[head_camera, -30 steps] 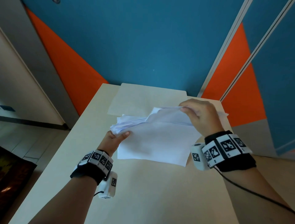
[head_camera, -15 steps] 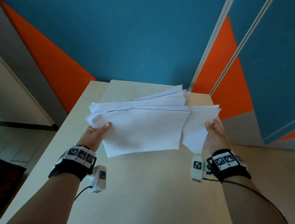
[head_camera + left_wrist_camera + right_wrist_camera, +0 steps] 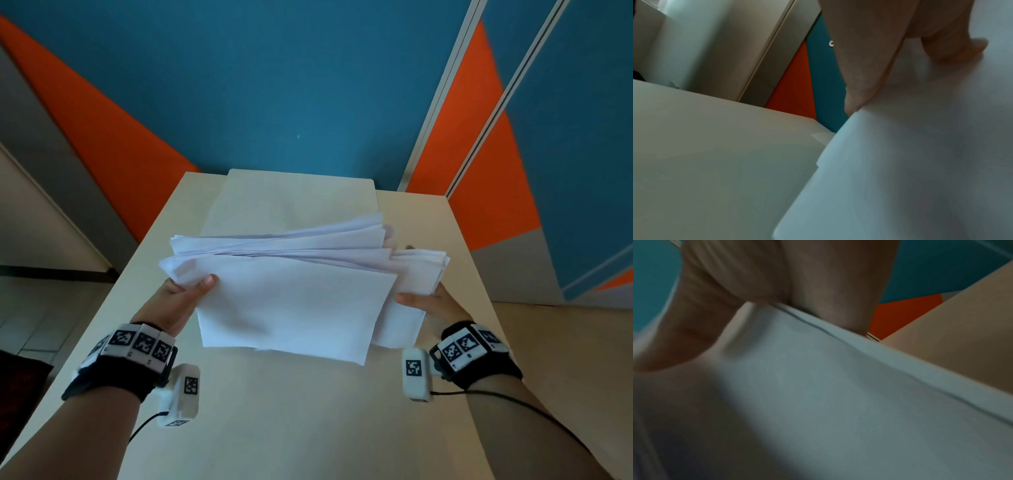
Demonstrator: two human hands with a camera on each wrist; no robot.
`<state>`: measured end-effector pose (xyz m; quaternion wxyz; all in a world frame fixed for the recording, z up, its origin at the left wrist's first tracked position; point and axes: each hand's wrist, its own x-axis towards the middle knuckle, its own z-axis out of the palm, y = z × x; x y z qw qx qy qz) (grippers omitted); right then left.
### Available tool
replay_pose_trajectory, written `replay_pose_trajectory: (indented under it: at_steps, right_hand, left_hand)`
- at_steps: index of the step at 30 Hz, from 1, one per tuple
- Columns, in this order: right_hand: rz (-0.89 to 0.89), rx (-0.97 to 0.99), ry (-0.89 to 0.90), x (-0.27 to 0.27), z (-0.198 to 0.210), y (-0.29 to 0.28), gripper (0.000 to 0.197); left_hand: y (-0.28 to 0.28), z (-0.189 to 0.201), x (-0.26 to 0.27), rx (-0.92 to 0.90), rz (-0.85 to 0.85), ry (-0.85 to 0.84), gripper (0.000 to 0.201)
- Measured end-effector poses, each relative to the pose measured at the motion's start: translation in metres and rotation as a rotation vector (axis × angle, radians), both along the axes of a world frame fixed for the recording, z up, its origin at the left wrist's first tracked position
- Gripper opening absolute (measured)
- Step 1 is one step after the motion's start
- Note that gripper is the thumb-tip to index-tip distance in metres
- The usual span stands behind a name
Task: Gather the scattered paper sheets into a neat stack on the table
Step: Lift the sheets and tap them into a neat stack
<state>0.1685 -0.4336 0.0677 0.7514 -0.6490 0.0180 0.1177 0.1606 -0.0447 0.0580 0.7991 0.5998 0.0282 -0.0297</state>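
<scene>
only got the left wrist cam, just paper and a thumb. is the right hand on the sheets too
Observer: Yes. The right hand holds the right edge of the paper sheets; the left hand grips the left.
Operator: stack neat yet
Observer: No. In the head view the sheets fan out unevenly along the far edge.
Operator: anything left on the table
Observer: One large pale sheet lies flat at the far end of the table.
</scene>
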Motion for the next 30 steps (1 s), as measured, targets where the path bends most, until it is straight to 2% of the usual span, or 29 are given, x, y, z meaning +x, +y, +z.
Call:
replay_pose_trajectory:
  at_steps: [4,7,11,12,14,16,17,18,20,22,25,30]
  right_hand:
    - [0.117,-0.023,0.037,-0.002,0.004,0.004,0.089]
    - [0.094,-0.016,0.058,-0.005,0.0,0.012,0.092]
    - [0.068,0.038,0.078,-0.01,-0.009,0.022,0.098]
    - [0.057,0.055,0.083,-0.011,-0.011,0.025,0.101]
    - [0.032,0.072,0.068,-0.011,-0.011,0.032,0.103]
    - [0.013,0.054,0.024,-0.011,-0.004,0.035,0.097]
    - [-0.001,0.035,-0.007,-0.01,0.003,0.035,0.094]
    - [-0.015,0.02,-0.044,-0.008,0.011,0.034,0.093]
    - [-0.045,0.018,-0.095,-0.005,0.023,0.032,0.091]
    - [-0.045,0.024,-0.101,-0.004,0.024,0.034,0.091]
    - [-0.05,-0.007,-0.034,-0.006,0.007,0.039,0.091]
    - [-0.071,0.013,-0.016,-0.013,-0.007,0.03,0.086]
  left_hand:
    - [0.012,-0.005,0.0,-0.023,-0.034,0.005,0.06]
    - [0.019,-0.015,-0.001,0.043,-0.036,0.04,0.061]
    - [0.016,-0.024,-0.003,0.089,0.007,0.066,0.051]
    - [0.013,-0.024,-0.003,0.094,0.023,0.072,0.044]
    - [0.007,-0.021,-0.003,0.088,0.07,0.084,0.006]
    - [0.004,-0.015,-0.002,0.12,0.155,0.089,0.029]
    - [0.004,-0.011,0.0,0.112,0.169,0.062,0.033]
    - [0.002,-0.001,0.0,0.106,0.184,0.023,0.031]
    - [0.003,0.012,0.003,0.067,0.125,-0.068,0.014]
    - [0.003,0.013,0.003,0.104,0.04,-0.072,0.024]
    - [0.002,-0.007,0.0,0.198,-0.001,0.034,0.039]
    - [-0.011,-0.016,-0.007,0.2,0.13,0.085,0.013]
